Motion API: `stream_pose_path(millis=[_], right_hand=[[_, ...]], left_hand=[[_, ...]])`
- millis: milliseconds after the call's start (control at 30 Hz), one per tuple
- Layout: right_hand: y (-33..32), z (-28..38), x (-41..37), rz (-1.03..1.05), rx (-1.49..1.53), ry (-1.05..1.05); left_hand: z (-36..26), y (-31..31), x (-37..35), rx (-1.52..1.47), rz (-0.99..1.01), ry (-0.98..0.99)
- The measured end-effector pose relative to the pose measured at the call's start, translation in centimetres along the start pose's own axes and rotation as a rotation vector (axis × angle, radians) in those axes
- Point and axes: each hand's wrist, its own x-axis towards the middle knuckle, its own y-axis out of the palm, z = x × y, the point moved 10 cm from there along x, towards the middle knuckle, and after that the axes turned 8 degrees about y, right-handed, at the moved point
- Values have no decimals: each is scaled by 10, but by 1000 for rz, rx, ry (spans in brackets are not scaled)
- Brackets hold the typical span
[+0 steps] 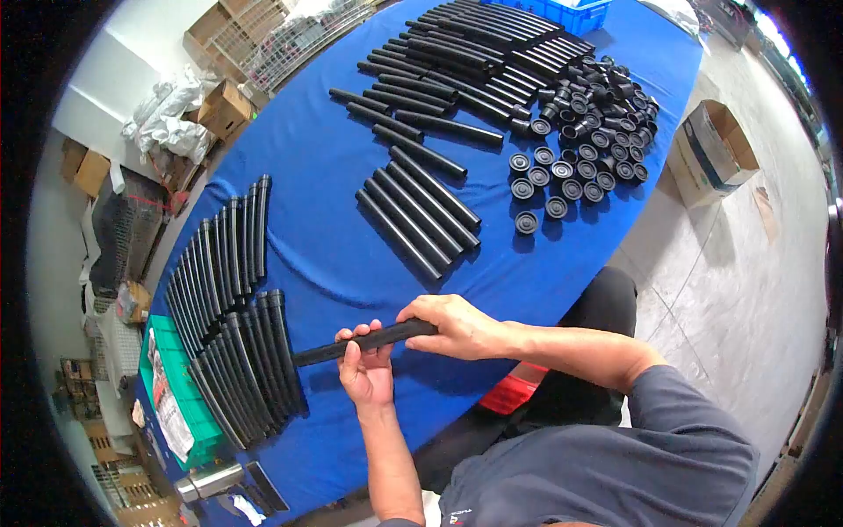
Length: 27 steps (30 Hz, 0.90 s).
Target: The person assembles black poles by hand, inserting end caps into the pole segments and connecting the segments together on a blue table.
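Observation:
A black plastic tube (386, 336) lies across both of my hands above the blue cloth. My left hand (368, 376) is closed around its middle from below, thumb in front and fingertips showing behind. At the right end, my right hand (458, 328) wraps over the tube and covers its tip. The tube's left end overlaps a group of black tubes with caps (281, 351) lying side by side. Farther back on the cloth is a row of plain black tubes (417, 215). Several round black rubber caps (562, 169) are loosely heaped to the right of it.
Another capped row (224, 255) lies at the left, near a green crate (189, 395). Many more tubes (492, 53) are stacked at the back beside a blue bin (575, 13). A cardboard box (716, 154) stands on the floor to the right of the table.

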Motion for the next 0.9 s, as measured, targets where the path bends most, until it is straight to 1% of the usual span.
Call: stream_pose_path(millis=[100, 133, 233, 267, 367, 400, 433, 500, 567, 633, 667, 767, 800, 900], right_hand=[[-8, 18, -8, -80, -186, -141], [-3, 15, -9, -53, -265, -152], [1, 5, -7, -19, -277, -106], [-4, 3, -7, -5, -136, -89], [-1, -9, -3, 117, 57, 84], [5, -16, -3, 166, 26, 140], [2, -7, -2, 97, -11, 33], [-8, 10, -8, -66, -120, -151], [-5, 13, -10, -16, -117, -160], [1, 5, -9, -3, -129, -96], [1, 5, -10, -17, -86, -110], [0, 5, -11, -69, -10, -159], [0, 4, -11, -86, 7, -175], [3, 2, -9, -102, -7, -209]], left_hand=[[-1, -3, 0, 17, 1, -3], [-1, -3, -1, 43, 5, 4], [-1, 5, -2, 38, -13, 35], [-2, 11, -4, 20, -13, 47], [-5, 12, -3, 37, 26, 35], [-6, 4, -2, 57, 48, 12], [-3, 4, -1, 74, 73, -23], [-3, 11, 0, 82, 85, 11], [-3, 7, -1, 82, 62, -8], [-1, 11, -2, 55, 66, -15], [0, 16, -3, 48, 107, -21], [0, 9, -2, 45, 114, -31], [1, 8, -3, 34, 103, -41], [-3, 3, -3, 83, 52, 16]])
